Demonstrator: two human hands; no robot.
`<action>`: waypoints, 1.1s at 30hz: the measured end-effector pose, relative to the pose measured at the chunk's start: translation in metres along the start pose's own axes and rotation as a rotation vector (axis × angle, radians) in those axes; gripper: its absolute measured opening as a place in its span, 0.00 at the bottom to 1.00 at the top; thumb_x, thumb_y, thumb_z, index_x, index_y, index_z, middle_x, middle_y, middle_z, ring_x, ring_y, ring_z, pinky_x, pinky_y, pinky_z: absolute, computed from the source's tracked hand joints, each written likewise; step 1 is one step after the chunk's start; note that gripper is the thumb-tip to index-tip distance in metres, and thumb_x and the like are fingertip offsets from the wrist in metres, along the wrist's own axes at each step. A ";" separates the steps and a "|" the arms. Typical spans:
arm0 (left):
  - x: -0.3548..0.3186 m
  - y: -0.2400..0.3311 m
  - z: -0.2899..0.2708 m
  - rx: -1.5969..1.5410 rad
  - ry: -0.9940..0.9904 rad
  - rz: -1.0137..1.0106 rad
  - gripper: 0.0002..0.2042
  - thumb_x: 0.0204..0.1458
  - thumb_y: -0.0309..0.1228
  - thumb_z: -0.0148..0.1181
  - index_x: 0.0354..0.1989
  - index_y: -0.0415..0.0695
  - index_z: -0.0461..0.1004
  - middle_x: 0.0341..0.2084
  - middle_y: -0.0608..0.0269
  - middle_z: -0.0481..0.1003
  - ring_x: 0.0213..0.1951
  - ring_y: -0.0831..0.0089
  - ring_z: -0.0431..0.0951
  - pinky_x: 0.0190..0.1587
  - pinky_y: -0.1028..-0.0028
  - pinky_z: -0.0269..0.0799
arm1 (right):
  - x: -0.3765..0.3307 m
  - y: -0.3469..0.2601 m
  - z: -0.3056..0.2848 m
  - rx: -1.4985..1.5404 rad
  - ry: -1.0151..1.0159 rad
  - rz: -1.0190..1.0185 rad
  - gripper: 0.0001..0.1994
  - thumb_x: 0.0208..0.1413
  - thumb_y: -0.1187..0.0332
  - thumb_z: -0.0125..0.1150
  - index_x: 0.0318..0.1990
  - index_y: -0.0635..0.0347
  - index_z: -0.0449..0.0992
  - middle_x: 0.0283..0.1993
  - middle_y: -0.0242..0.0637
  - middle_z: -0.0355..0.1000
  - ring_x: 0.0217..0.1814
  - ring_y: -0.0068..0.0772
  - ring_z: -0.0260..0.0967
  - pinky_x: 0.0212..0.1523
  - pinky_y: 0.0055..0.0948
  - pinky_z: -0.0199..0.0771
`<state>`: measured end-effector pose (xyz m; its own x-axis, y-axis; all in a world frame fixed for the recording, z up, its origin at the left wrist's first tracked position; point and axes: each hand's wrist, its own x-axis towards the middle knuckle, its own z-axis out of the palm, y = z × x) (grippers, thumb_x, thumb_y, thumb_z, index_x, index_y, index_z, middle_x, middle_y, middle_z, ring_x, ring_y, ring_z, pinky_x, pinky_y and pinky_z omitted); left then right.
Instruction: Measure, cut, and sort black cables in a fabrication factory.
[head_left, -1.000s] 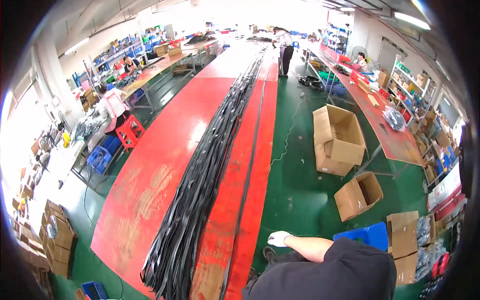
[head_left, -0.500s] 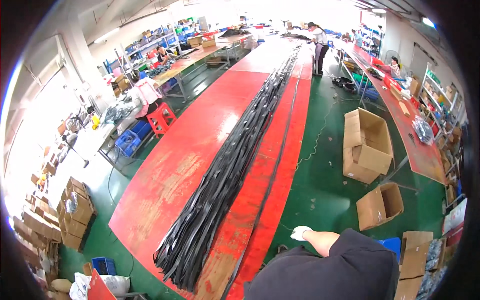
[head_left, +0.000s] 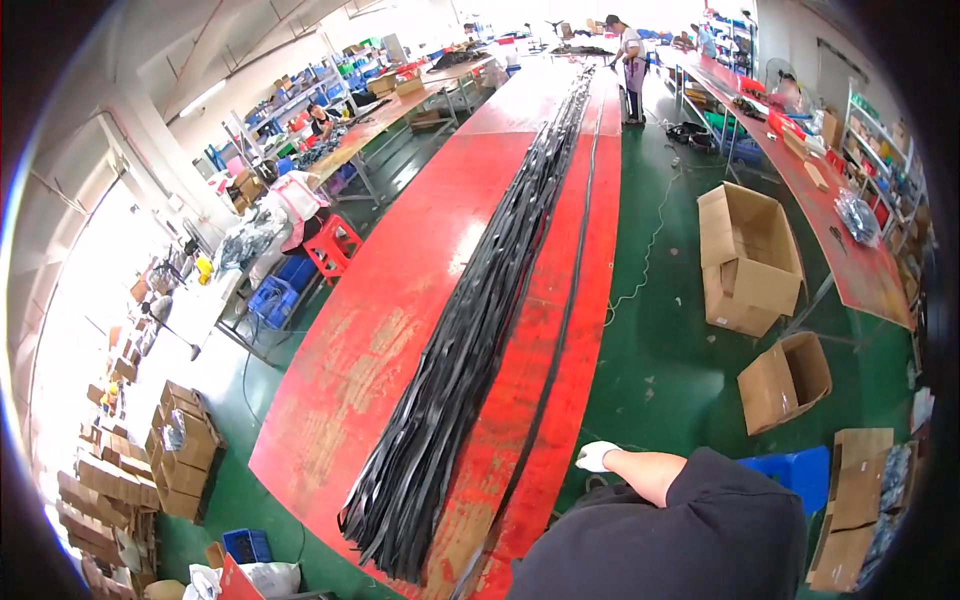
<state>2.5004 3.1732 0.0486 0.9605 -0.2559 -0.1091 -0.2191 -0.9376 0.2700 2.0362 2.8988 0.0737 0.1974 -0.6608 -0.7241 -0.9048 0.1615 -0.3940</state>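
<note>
My right hand (head_left: 597,457), in a white glove, hangs beside the right edge of the long red table (head_left: 340,400), over the green floor. Its fingers look curled in, and whatever they may hold is hidden. My left hand is out of view. A long bundle of flat black strips (head_left: 440,410) runs lengthwise along the table, its loose ends fanned out at the near end. To the right of the bundle, nearer my hand, one separate black strip (head_left: 545,400) lies stretched along the tabletop. My hand is apart from both.
Two opened cardboard boxes (head_left: 745,260) stand on the floor to the right, with a blue bin (head_left: 795,475) closer in. A white cord (head_left: 650,255) trails over the floor. One person (head_left: 632,70) stands at the table's far right; another sits left by a red stool (head_left: 333,243).
My viewpoint has shifted, so the table's near end and the boxes appear farther right. My right hand stays beside the table edge. The strips lie as before.
</note>
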 end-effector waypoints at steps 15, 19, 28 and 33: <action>0.068 -0.059 -0.045 -0.002 0.242 -0.008 0.17 0.66 0.39 0.53 0.51 0.39 0.79 0.45 0.53 0.82 0.45 0.54 0.82 0.50 0.59 0.78 | -0.026 0.074 0.034 0.080 0.023 0.228 0.24 0.58 0.49 0.59 0.55 0.49 0.85 0.60 0.44 0.81 0.63 0.53 0.77 0.60 0.48 0.77; 0.104 -0.053 -0.069 -0.173 0.260 -0.103 0.15 0.65 0.38 0.55 0.48 0.39 0.79 0.40 0.51 0.83 0.43 0.55 0.81 0.49 0.59 0.77 | -0.035 0.058 0.038 0.095 0.068 0.215 0.23 0.58 0.50 0.59 0.54 0.51 0.85 0.59 0.46 0.81 0.62 0.54 0.77 0.59 0.49 0.76; 0.166 -0.018 -0.056 -0.519 0.226 -0.106 0.15 0.68 0.36 0.54 0.52 0.37 0.79 0.51 0.44 0.81 0.52 0.48 0.81 0.56 0.57 0.74 | -0.051 0.018 0.028 0.086 0.077 0.129 0.23 0.62 0.51 0.56 0.58 0.49 0.84 0.61 0.46 0.80 0.65 0.53 0.75 0.66 0.46 0.74; 0.198 -0.016 -0.034 -0.501 0.259 -0.096 0.15 0.68 0.35 0.54 0.51 0.36 0.79 0.47 0.44 0.82 0.48 0.48 0.81 0.53 0.57 0.75 | -0.060 0.013 0.022 0.115 0.071 0.152 0.22 0.63 0.51 0.57 0.59 0.49 0.83 0.62 0.44 0.79 0.67 0.50 0.74 0.66 0.45 0.73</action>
<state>2.6995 3.1455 0.0549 0.9966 -0.0496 0.0652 -0.0811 -0.7115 0.6980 2.0206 2.9564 0.0997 0.0312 -0.6717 -0.7402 -0.8723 0.3433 -0.3482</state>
